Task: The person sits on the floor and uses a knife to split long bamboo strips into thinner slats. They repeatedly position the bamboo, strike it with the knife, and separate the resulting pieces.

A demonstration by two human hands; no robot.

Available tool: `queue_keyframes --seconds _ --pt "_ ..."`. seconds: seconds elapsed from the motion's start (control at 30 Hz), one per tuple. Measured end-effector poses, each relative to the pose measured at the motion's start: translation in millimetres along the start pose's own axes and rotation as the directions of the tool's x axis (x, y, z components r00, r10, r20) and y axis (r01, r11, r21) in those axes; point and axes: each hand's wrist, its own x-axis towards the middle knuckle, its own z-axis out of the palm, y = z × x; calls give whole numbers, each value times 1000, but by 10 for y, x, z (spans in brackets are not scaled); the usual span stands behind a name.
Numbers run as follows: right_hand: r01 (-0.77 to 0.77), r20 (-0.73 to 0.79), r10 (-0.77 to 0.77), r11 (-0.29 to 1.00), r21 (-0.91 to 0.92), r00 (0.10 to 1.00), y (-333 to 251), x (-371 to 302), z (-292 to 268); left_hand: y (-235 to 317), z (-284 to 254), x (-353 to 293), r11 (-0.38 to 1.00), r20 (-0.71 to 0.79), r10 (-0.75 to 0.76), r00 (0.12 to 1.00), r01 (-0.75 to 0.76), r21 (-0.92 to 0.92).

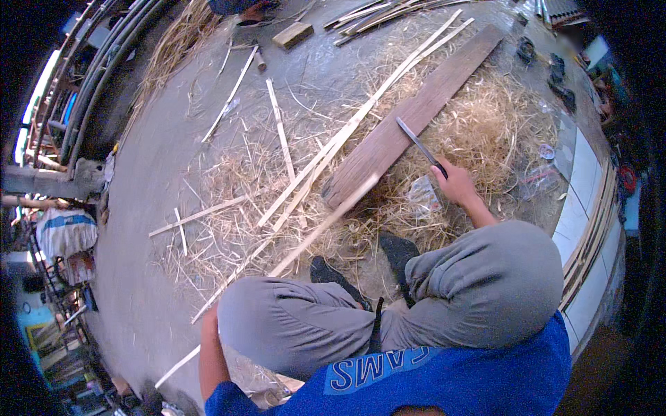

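My right hand (454,184) is wrapped round the dark handle of a long knife (416,141). The knife's blade points up and left across a weathered wooden plank (409,125) on the floor. One pale wooden strip (326,223) has its far end against the plank's near end and runs back behind my left knee. A pale length in line with it comes out beyond my left forearm. Beside that knee, my left hand (209,322) is mostly hidden, fingers included, so its grip does not show. The tip of another thin strip (236,275) lies close to it.
Curled shavings (485,128) heap up right of the plank, and more are scattered to its left. Long pale strips (347,128) lie alongside it. A wooden block (293,35) sits at the far side. Dark sandals (560,90) and white tiles (579,173) are on the right.
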Motion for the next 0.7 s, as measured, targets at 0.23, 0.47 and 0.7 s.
queue_keyframes --seconds 0.23,0.47,0.7 --pt "-7 -69 31 946 324 997 206 -57 634 819 -1478 525 919 -323 313 893 -200 339" --pt "-142 72 128 705 695 989 118 -170 1287 3753 -2424 319 603 -264 762 592 -499 623" --pt "-319 241 215 517 794 947 -251 -386 1136 5328 -1950 988 545 -241 821 518 -582 604"
